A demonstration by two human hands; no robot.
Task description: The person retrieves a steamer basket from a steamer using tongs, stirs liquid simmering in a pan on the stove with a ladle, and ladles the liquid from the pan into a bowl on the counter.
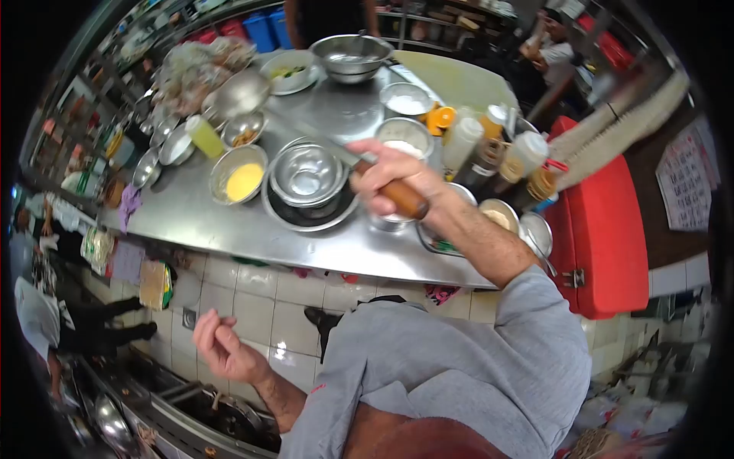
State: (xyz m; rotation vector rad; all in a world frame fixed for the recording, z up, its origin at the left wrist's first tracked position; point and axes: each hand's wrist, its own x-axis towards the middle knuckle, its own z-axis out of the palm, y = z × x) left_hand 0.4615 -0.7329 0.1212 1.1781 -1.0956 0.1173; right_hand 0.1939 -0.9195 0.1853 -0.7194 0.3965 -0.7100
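Observation:
My right hand [394, 180] is wrapped round the brown wooden handle of a ladle [325, 144]. Its metal shaft, a little blurred, runs up and left over the steel table to a round metal head. Below the shaft sit nested metal bowls [306, 174] in a wider dark-bottomed bowl. A bowl of yellow liquid [243, 180] stands left of them. Several squeeze bottles [463, 144] are right of my right hand. My left hand [229, 348] hangs over the tiled floor, away from the table, with loosely bent fingers and nothing visible in it.
The steel table [397, 256] also bears a large metal bowl [352, 57], a bowl of white powder [407, 99] and a green-yellow bottle [204, 136]. A red cooler [600, 237] stands at right. People are at the far side and left, with a stove [183, 402] behind me.

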